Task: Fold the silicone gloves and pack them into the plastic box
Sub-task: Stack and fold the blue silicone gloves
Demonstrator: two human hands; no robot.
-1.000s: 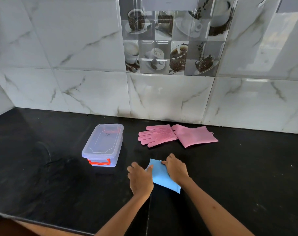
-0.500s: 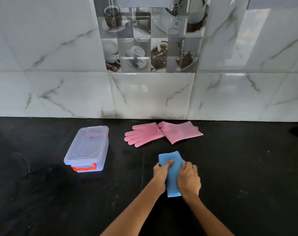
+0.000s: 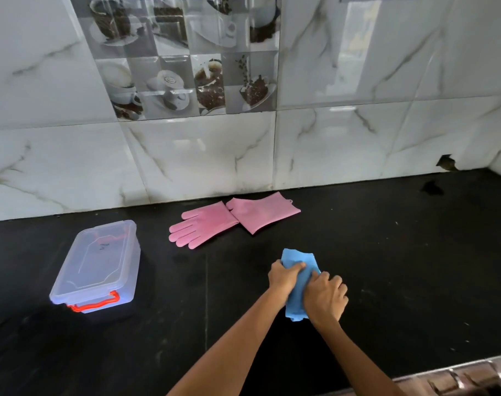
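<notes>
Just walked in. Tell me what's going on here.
A person is folding a blue glove on the black counter, both hands on it: the left hand grips its upper part, the right hand presses the lower part. A pair of pink gloves lies flat near the wall, untouched. The plastic box sits to the left with its lid on; nothing is packed yet.

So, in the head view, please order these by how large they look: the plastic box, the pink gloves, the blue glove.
1. plastic box
2. pink gloves, close to the box in spread and farther away, so unsure
3. blue glove, folded and partly covered by both hands
</notes>
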